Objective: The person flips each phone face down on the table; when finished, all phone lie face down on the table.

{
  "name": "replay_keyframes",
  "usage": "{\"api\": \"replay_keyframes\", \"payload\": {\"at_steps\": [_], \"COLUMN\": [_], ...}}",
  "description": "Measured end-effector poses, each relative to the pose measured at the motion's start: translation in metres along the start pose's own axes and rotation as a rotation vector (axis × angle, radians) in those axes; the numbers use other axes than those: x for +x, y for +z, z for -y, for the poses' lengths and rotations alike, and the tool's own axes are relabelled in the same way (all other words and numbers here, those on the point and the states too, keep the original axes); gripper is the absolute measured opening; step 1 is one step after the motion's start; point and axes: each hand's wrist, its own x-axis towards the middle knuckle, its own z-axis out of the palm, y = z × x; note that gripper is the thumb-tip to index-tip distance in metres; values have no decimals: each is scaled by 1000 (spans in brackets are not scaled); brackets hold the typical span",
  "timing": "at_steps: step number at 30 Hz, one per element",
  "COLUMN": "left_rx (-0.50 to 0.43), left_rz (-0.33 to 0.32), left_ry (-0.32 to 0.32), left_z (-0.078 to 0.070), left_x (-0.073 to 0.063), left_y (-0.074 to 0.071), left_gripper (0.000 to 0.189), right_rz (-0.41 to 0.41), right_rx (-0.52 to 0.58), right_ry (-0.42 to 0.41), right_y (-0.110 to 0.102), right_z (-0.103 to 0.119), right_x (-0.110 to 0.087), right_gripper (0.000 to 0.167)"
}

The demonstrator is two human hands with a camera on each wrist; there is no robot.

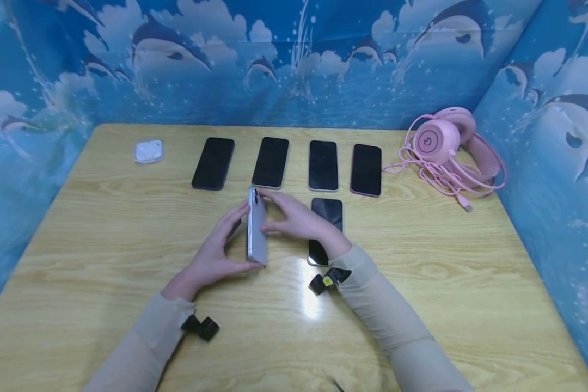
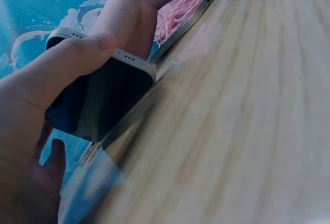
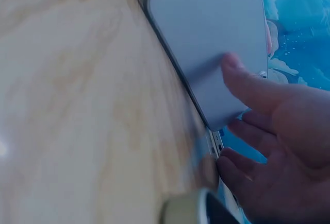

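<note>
A silver smartphone (image 1: 257,234) stands on its long edge on the table, its plain back turned to the right. My left hand (image 1: 213,253) grips it from the left, thumb across the near end and fingers toward the far end. In the left wrist view the thumb lies over the end beside the dark screen (image 2: 103,100). My right hand (image 1: 296,218) holds the far end, its thumb (image 3: 240,69) against the back and its fingers round the far corner. Another black-screened smartphone (image 1: 318,253) lies flat below the right wrist, partly covered by it.
Several dark smartphones lie in a row behind, among them one at the left (image 1: 213,163) and one at the right (image 1: 366,170). A clear case with white earphones (image 1: 148,151) sits at the back left. Pink headphones (image 1: 438,141) with a coiled cable lie at the back right.
</note>
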Motion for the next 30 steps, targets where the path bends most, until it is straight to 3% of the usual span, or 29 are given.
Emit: {"api": "replay_keyframes", "payload": {"at_steps": [12, 17, 22, 30], "left_rx": [-3, 36, 116, 177], "left_rz": [-7, -11, -12, -14], "left_ry": [20, 29, -27, -66], "left_z": [3, 18, 37, 43], "left_x": [-1, -1, -2, -2], "left_y": [-3, -2, -2, -1], "left_gripper": [109, 112, 111, 109], "right_rz": [6, 10, -10, -21], "right_rx": [-34, -54, -17, -26], "right_ry": [5, 23, 63, 101], "right_y": [1, -1, -3, -6], "right_z": [-3, -3, -4, -7], "right_x": [1, 0, 0, -1], "right_gripper": [92, 91, 88, 85]}}
